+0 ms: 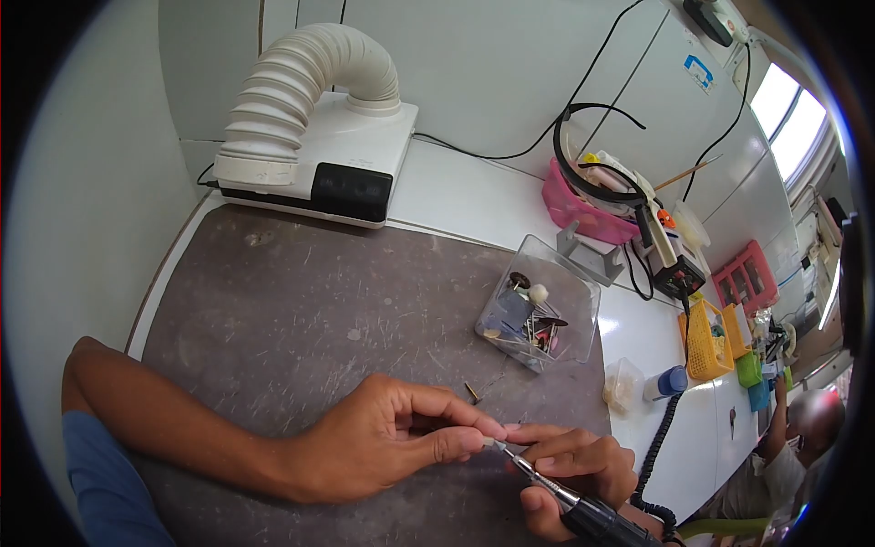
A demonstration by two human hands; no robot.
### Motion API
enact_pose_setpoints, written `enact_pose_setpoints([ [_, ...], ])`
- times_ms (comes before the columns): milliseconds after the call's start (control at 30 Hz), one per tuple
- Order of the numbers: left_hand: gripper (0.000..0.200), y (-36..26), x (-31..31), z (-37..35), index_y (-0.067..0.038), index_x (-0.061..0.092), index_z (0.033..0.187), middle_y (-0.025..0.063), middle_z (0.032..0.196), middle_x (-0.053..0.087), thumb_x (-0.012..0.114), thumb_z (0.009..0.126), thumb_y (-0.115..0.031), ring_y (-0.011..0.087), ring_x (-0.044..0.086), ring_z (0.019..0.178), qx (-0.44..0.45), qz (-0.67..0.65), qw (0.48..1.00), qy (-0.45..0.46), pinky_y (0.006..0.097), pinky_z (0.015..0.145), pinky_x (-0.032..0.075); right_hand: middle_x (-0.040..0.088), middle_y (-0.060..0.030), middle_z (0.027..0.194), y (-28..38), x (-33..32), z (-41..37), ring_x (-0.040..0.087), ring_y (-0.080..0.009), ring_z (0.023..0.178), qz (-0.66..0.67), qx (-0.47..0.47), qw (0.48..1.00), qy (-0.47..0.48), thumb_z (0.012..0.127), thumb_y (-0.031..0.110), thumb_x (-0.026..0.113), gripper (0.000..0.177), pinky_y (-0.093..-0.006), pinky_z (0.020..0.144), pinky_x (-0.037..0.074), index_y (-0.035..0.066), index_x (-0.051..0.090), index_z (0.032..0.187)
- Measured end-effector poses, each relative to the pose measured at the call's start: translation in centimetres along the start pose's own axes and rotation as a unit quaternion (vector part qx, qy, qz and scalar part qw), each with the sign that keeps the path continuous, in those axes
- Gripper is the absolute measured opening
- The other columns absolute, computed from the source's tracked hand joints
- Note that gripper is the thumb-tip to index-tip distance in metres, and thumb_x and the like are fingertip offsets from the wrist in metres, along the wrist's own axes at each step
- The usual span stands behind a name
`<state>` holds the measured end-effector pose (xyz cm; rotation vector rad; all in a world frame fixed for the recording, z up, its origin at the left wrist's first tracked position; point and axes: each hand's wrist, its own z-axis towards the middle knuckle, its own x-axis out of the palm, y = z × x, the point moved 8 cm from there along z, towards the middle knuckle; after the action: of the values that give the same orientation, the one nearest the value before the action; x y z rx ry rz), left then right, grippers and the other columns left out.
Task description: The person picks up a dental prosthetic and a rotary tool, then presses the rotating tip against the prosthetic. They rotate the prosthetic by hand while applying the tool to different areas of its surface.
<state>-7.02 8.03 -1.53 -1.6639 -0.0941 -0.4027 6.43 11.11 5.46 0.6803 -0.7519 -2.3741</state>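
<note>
My left hand (pixel 392 438) reaches in from the left, thumb and forefinger pinched on a small off-white piece (pixel 488 441) whose kind is mostly hidden by the fingertips. In my right hand (pixel 583 465) lies a rotary handpiece (pixel 583 510), silver at the front and black behind, held like a pen. Its tip points up and left, right at the small piece. Both hands' fingertips meet there, low over the dark mat. Just beyond them a small brass-coloured bit (pixel 473 392) rests on the mat.
A clear box (pixel 570 333) of mounted bits stands beyond my hands on the scratched mat (pixel 319 301). At the back sits a white extractor (pixel 355 137) with a ribbed hose (pixel 273 91). Rightward are a coiled cord (pixel 649 465), blue-capped bottle (pixel 665 383), pink basket (pixel 570 205) and another person (pixel 775 465).
</note>
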Motion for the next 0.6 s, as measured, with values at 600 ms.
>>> enact_pose_setpoints([
  [600, 0.027, -0.04, -0.01, 0.08, 0.0, 0.064, 0.111, 0.0039, 0.097, 0.065, 0.061, 0.091, -0.017, 0.0051, 0.057, 0.087, 0.005, 0.018, 1.0, 0.008, 0.019, 0.077, 0.048, 0.062, -0.0211, 0.075, -0.09, 0.09, 0.04, 0.067, -0.0287, 0.074, -0.005, 0.004, 1.0, 0.002, 0.081, 0.007, 0.066, 0.022, -0.0494, 0.077, 0.055, -0.008, 0.053, 0.091],
])
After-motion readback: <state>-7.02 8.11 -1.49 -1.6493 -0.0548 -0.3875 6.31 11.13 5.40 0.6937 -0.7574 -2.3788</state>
